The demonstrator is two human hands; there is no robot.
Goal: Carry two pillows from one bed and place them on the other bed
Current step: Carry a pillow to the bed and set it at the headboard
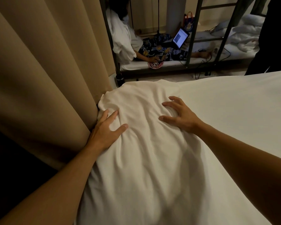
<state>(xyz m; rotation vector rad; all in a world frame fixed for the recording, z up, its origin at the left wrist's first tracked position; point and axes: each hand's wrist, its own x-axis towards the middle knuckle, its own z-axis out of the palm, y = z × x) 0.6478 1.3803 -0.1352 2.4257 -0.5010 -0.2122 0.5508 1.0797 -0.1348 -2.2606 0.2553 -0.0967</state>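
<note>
Lying lengthwise away from the viewer on the bed, the pillow sits between both hands. Left hand and right hand, fingers spread, press its far end equally near.

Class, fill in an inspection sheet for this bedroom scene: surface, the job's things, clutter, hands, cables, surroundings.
Surface: white bed sheet, smooth, to the right of the pillow.
Job's things: one white pillow, creased, lying on the bed against the curtain; a second pillow cannot be made out.
Clutter: nothing seen on this bed.
Hands: left hand and right hand both press on the pillow, fingers spread, not closed around it.
Cables: dark cables trail from the far bunk to the floor.
Surroundings: beige curtain on the left; metal bunk frame ahead, a seated person with an open laptop.
</note>
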